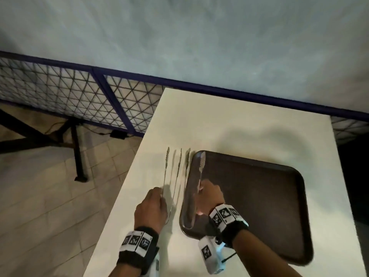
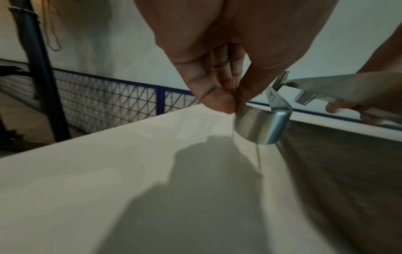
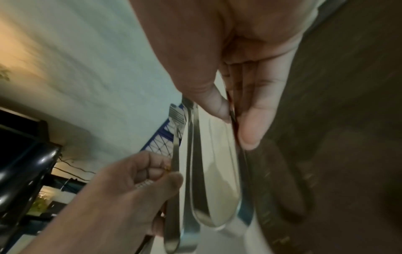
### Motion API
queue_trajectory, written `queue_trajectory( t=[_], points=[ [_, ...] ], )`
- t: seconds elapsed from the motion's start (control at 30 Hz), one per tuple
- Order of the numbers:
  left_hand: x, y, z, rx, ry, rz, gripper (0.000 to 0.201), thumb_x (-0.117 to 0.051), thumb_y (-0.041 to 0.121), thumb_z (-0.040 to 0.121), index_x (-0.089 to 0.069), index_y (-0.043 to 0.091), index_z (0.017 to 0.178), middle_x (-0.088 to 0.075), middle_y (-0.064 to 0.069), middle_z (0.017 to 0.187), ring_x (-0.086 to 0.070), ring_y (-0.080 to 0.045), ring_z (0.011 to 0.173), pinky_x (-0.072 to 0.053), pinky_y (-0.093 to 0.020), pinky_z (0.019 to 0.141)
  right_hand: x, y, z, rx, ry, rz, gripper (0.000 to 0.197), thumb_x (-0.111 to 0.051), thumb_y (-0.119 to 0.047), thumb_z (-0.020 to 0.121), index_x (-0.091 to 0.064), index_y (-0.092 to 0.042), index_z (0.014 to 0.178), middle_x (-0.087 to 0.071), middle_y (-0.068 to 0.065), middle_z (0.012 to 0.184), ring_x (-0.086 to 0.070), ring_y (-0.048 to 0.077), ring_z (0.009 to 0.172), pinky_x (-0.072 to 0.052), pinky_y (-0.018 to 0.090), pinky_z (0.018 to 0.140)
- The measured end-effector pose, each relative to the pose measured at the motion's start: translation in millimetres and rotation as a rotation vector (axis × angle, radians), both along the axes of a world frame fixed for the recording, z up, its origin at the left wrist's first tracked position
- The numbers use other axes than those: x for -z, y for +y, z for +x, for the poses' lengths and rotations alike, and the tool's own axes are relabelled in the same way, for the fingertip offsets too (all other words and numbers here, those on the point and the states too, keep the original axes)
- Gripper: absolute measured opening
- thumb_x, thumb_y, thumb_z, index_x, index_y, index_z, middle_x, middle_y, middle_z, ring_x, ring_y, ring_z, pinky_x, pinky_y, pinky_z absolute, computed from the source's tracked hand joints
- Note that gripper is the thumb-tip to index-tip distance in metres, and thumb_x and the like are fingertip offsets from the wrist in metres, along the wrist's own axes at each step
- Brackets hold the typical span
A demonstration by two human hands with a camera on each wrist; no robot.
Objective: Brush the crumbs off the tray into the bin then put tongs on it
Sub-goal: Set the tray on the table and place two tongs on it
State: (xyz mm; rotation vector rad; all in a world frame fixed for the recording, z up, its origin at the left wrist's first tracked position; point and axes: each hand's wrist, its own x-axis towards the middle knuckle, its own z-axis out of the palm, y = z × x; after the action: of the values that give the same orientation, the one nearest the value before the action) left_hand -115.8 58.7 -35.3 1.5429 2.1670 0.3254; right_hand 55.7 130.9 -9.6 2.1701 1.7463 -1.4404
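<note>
Pinching tongs — left hand (image 1: 151, 208) beside tray (image 1: 259, 206), right hand (image 1: 209, 196) over it

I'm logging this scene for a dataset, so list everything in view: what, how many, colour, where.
tongs: two pairs, silver metal; one over the table left of the tray, one at the tray's left edge
tray: one, dark brown, on the table
table: one, white
mesh fence: one, blue frame, behind the table
tiled floor: beige, left of the table
wall: pale grey, beyond the fence
wrist bands: two, black with white markers
left hand: pinches the left tongs
right hand: pinches the tongs at the tray
</note>
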Motion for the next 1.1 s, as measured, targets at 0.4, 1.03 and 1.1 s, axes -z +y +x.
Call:
queue_trajectory(
  t=[0.4,1.03,1.1],
  points=[
    [5,-7,148,0.151,-0.045,-0.021,0.022,-0.056,0.022,0.093,-0.058,0.020,0.114,-0.061,0.003,0.114,-0.063,-0.021,0.095,-0.044,-0.027,0.077,-8,-33,172,0.144,-0.267,0.028,0.026,-0.048,-0.019,0.097,-0.058,-0.008,0.118,-0.061,0.015,0.123,-0.059,0.036,0.114,-0.044,0.033,0.078],
    [41,13,190,0.111,0.010,-0.057,0.020,-0.055,0.022,0.094,-0.056,0.016,0.113,-0.062,-0.001,0.113,-0.064,-0.025,0.098,-0.047,-0.035,0.082,36,-34,200,0.144,-0.332,-0.011,0.023,-0.057,-0.015,0.090,-0.062,-0.009,0.111,-0.064,0.013,0.120,-0.062,0.035,0.115,-0.051,0.036,0.086],
    [43,14,191,0.099,0.001,-0.055,0.020,-0.055,0.022,0.094,-0.057,0.016,0.113,-0.063,-0.002,0.112,-0.064,-0.025,0.097,-0.048,-0.036,0.082,38,-31,200,0.153,-0.328,-0.014,0.023,-0.057,-0.015,0.090,-0.063,-0.010,0.111,-0.064,0.013,0.119,-0.063,0.035,0.114,-0.051,0.035,0.085]
  ],
)
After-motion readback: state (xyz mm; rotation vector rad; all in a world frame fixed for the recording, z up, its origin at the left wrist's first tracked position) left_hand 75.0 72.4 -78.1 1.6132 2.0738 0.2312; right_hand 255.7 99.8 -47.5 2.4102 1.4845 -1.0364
